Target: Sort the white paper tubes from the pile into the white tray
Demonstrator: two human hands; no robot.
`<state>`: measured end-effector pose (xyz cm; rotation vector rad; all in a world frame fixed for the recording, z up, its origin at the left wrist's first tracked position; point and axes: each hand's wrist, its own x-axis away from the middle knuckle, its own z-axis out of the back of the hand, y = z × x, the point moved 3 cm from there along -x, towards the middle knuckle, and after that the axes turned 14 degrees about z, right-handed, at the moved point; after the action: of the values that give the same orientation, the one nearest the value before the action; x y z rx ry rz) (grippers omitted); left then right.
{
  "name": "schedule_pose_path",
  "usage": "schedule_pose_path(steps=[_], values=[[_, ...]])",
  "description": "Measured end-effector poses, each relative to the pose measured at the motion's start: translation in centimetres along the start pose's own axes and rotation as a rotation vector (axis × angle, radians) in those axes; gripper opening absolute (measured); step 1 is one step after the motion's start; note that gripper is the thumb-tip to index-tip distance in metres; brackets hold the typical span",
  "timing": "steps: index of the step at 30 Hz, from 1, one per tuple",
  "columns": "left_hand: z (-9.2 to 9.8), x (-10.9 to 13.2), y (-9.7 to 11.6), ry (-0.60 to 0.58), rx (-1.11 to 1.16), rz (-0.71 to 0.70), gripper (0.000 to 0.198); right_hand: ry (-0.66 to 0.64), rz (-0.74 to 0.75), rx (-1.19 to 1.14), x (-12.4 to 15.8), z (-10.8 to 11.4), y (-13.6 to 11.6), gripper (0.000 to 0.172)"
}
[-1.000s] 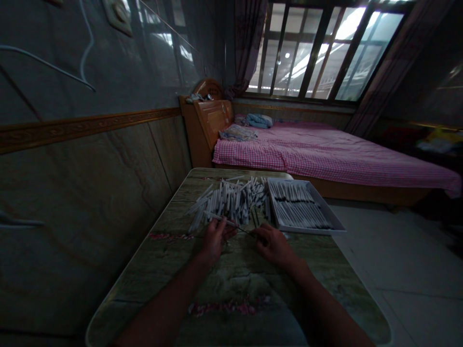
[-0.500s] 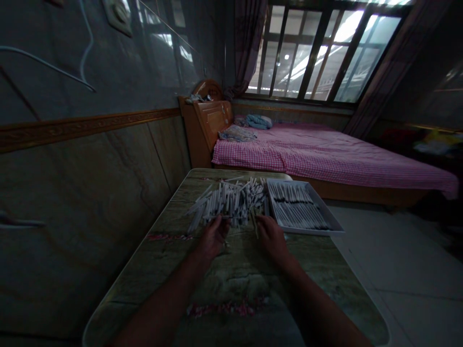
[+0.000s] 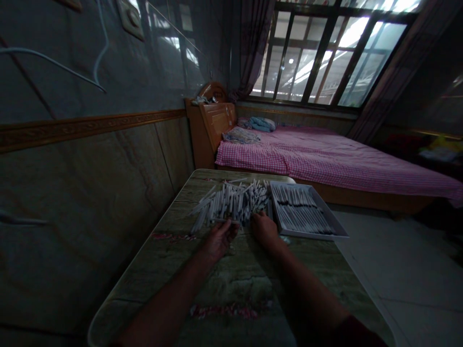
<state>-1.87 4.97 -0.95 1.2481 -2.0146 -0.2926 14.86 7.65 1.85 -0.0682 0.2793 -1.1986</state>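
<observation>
Bed, one, with pink checked cover: placed across the far side.

Table, one, green-brown, wood-patterned, with rounded corners and pale edging: set on the near side of the bed.

Box, one, white, shallow, rectangular, open-topped: placed at the table's far right; two rows of slim pale sticks are contained, laid side by side.

Heap, one, of loose, slim, whitish sticks, material not determinable: spread over the far middle of the table, just left of the box.

Right hand: lowered to the heap's near right edge; its fingertips are hidden, so whether anything is gripped cannot be told.

Left hand: held at the heap's near edge, one stick being pinched.

Single slim white stick: held roughly level, left to right, between the left thumb and fingers. A light, steady pinch seems best, so that bending is avoided; the right fingertips are probably best kept shallow, so that neighbouring sticks are left undisturbed.
</observation>
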Motion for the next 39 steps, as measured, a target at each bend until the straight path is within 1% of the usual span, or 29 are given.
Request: schedule_pose_path(steps=[5, 8, 10, 13, 16, 20, 24, 29, 33, 39], values=[[0.1, -0.1, -0.1, 0.007, -0.011, -0.002, 0.005, 0.08, -0.027, -0.061, 0.5, -0.7, 0.4, 0.018], [0.1, -0.1, -0.1, 0.008, -0.006, -0.002, 0.005, 0.19, -0.039, -0.168, 1.0, -0.8, 0.9, 0.016], [0.0, -0.1, -0.1, 0.008, -0.006, -0.009, 0.005, 0.303, -0.022, -0.303, 1.3, -0.9, 1.2, 0.014], [-0.1, -0.2, 0.0, 0.016, -0.002, -0.017, 0.006, 0.457, -0.026, -0.602, 1.4, -1.1, 1.2, 0.012], [0.0, -0.3, 0.0, 0.025, 0.007, -0.017, 0.006, 0.535, -0.065, -0.913, 1.3, -1.3, 0.4, 0.021], [0.1, -0.4, 0.0, 0.02, 0.013, -0.041, 0.006, 0.512, -0.119, -1.219, 1.2, -1.5, -1.1, 0.027], [0.2, -0.5, 0.0, 0.009, -0.006, -0.064, 0.006, 0.505, -0.191, -1.37, 1.3, -1.8, -1.9, 0.027], [0.1, -0.4, 0.0, -0.001, -0.025, -0.063, 0.01, 0.48, -0.21, -1.428, 1.3, -2.1, -2.4, 0.026], [0.1, -0.3, 0.0, -0.009, -0.021, -0.069, 0.012, 0.487, -0.227, -1.445, 1.4, -2.5, -2.4, 0.026], [0.1, -0.4, -0.2, -0.007, -0.052, -0.089, 0.014, 0.509, -0.196, -1.355, 1.4, -2.7, -2.1, 0.021]])
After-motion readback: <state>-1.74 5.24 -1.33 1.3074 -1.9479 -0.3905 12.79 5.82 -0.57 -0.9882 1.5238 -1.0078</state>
